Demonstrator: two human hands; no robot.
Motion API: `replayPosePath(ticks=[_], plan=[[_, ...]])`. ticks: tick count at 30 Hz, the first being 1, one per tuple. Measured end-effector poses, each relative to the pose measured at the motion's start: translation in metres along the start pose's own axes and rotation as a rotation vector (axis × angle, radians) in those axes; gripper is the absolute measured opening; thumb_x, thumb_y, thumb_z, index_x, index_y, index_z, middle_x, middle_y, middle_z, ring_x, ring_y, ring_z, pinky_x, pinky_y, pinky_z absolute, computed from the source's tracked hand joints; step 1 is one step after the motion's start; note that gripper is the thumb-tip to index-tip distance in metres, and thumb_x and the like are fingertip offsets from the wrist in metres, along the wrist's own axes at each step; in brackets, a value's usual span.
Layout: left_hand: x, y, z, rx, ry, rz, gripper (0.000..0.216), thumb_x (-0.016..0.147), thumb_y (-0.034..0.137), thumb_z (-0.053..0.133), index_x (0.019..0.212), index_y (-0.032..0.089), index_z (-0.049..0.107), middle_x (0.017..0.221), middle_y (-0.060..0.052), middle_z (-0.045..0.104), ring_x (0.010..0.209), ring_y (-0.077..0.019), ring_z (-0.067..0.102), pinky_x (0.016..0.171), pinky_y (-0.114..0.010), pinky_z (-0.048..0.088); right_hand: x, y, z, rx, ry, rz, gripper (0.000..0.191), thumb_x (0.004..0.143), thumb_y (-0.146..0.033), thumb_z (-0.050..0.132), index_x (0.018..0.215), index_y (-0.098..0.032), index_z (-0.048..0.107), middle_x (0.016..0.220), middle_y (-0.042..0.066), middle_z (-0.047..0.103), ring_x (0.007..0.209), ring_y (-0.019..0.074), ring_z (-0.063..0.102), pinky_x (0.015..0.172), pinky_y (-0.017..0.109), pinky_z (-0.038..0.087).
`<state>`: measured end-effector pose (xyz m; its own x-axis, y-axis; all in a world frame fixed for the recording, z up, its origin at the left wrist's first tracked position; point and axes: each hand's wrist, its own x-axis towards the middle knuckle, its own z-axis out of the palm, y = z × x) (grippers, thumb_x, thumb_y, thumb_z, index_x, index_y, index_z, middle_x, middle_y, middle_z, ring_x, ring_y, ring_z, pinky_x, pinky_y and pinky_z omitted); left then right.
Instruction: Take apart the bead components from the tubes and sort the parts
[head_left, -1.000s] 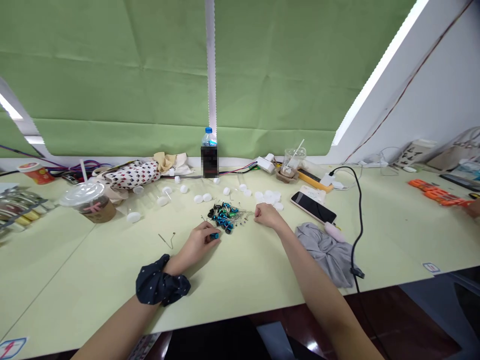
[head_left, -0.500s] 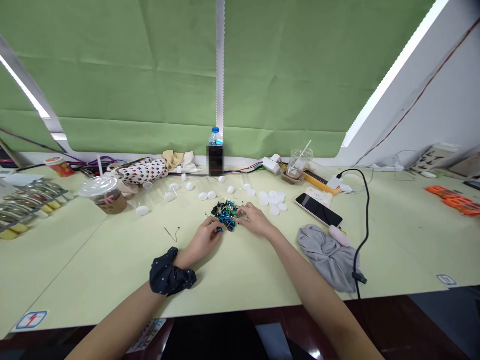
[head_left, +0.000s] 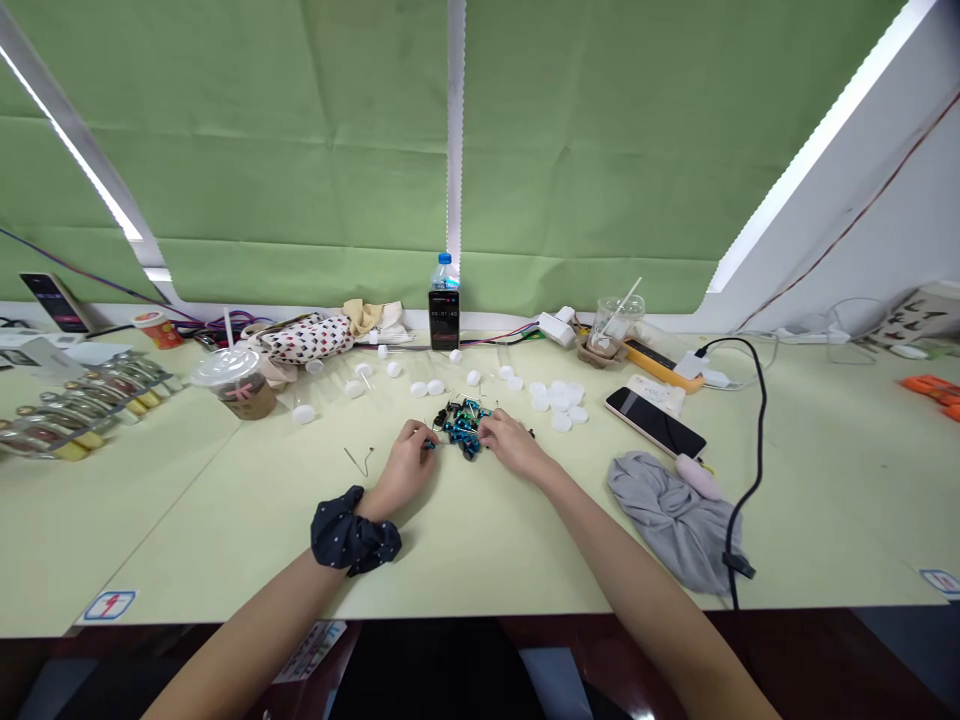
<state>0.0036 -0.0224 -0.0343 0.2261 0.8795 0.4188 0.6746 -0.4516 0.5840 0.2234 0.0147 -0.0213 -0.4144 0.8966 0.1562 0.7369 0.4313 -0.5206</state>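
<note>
A small heap of shiny blue and black parts with thin metal pins lies on the pale table between my hands. On the heap's left side, my left hand is closed, its thumb and fingertips pinching a small blue part. My right hand reaches into the heap's right edge with fingers bent together; whatever they grip is too small and covered to name. Two thin bent metal pins lie apart, left of my left hand. A dark dotted scrunchie circles my left wrist.
Behind the heap lie clear tubes with white caps and several white discs. A phone showing a timer leans on a bottle. Left stands a lidded cup; right are a phone, grey cloth and black cable.
The view has turned slightly left. My left hand has drawn a little leftward from the heap with the blue part in its fingertips. My right hand stays at the heap's right edge.
</note>
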Motion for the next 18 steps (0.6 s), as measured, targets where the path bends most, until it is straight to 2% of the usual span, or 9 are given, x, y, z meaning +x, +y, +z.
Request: replayPosePath(ticks=[3, 6, 10, 12, 14, 15, 16, 18], plan=[[0.005, -0.008, -0.002, 0.022, 0.042, -0.021, 0.029, 0.071, 0.001, 0.039, 0.088, 0.016, 0.057, 0.100, -0.008, 0.048, 0.082, -0.0169, 0.054, 0.073, -0.031, 0.047, 0.000, -0.003, -0.002, 0.106, 0.084, -0.018, 0.010, 0.081, -0.012, 0.050, 0.077, -0.019, 0.056, 0.082, 0.001, 0.054, 0.074, 0.0131, 0.051, 0.069, 0.024, 0.036], [0.011, -0.013, -0.003, 0.035, 0.026, 0.009, 0.027, 0.076, 0.004, 0.039, 0.092, 0.016, 0.058, 0.105, -0.009, 0.051, 0.093, -0.0198, 0.054, 0.081, -0.034, 0.045, 0.000, -0.005, -0.004, 0.269, 0.198, 0.012, 0.009, 0.082, -0.016, 0.047, 0.075, -0.019, 0.051, 0.070, -0.001, 0.054, 0.064, 0.0123, 0.049, 0.062, 0.023, 0.036], [0.018, -0.002, -0.003, 0.108, 0.044, 0.041, 0.030, 0.085, 0.023, 0.048, 0.114, 0.019, 0.053, 0.121, -0.011, 0.051, 0.116, -0.0276, 0.041, 0.094, -0.044, 0.036, 0.002, -0.005, -0.003, 0.536, 0.336, 0.046, 0.010, 0.082, -0.026, 0.048, 0.074, -0.019, 0.049, 0.064, -0.001, 0.054, 0.060, 0.0123, 0.050, 0.059, 0.024, 0.039], [0.021, 0.009, -0.002, 0.061, 0.019, 0.067, 0.036, 0.086, 0.031, 0.050, 0.121, 0.022, 0.050, 0.127, -0.011, 0.049, 0.119, -0.0289, 0.038, 0.095, -0.046, 0.033, 0.003, -0.008, -0.004, 0.695, 0.332, 0.045, 0.016, 0.080, -0.033, 0.053, 0.074, -0.019, 0.049, 0.065, 0.000, 0.056, 0.059, 0.0125, 0.050, 0.057, 0.024, 0.039], [0.023, 0.019, -0.001, -0.095, -0.080, 0.090, 0.034, 0.088, 0.036, 0.047, 0.119, 0.022, 0.050, 0.119, -0.011, 0.054, 0.111, -0.0262, 0.045, 0.092, -0.042, 0.036, 0.002, -0.013, -0.007, 0.870, 0.266, 0.052, 0.023, 0.077, -0.041, 0.058, 0.076, -0.019, 0.051, 0.066, 0.000, 0.057, 0.053, 0.0104, 0.044, 0.050, 0.023, 0.035], [0.023, 0.024, 0.000, -0.197, -0.145, 0.074, 0.032, 0.090, 0.038, 0.045, 0.115, 0.020, 0.052, 0.109, -0.011, 0.058, 0.101, -0.0237, 0.051, 0.087, -0.038, 0.039, 0.002, -0.017, -0.009, 0.965, 0.226, 0.057, 0.025, 0.076, -0.043, 0.060, 0.079, -0.019, 0.052, 0.069, 0.001, 0.058, 0.050, 0.0089, 0.039, 0.047, 0.022, 0.032], [0.022, 0.027, 0.000, -0.312, -0.209, 0.030, 0.032, 0.091, 0.041, 0.041, 0.110, 0.019, 0.052, 0.096, -0.009, 0.061, 0.087, -0.0207, 0.054, 0.079, -0.035, 0.041, 0.001, -0.022, -0.012, 1.060, 0.187, 0.064, 0.028, 0.076, -0.045, 0.060, 0.084, -0.019, 0.055, 0.072, 0.002, 0.059, 0.048, 0.0078, 0.035, 0.045, 0.022, 0.030], [0.019, 0.033, -0.002, -0.566, -0.317, -0.110, 0.036, 0.092, 0.048, 0.033, 0.102, 0.018, 0.051, 0.075, -0.003, 0.056, 0.065, -0.0148, 0.050, 0.063, -0.029, 0.040, -0.001, -0.031, -0.018, 1.225, 0.131, 0.081, 0.032, 0.078, -0.047, 0.058, 0.094, -0.019, 0.058, 0.082, 0.004, 0.061, 0.050, 0.0076, 0.031, 0.046, 0.022, 0.030]])
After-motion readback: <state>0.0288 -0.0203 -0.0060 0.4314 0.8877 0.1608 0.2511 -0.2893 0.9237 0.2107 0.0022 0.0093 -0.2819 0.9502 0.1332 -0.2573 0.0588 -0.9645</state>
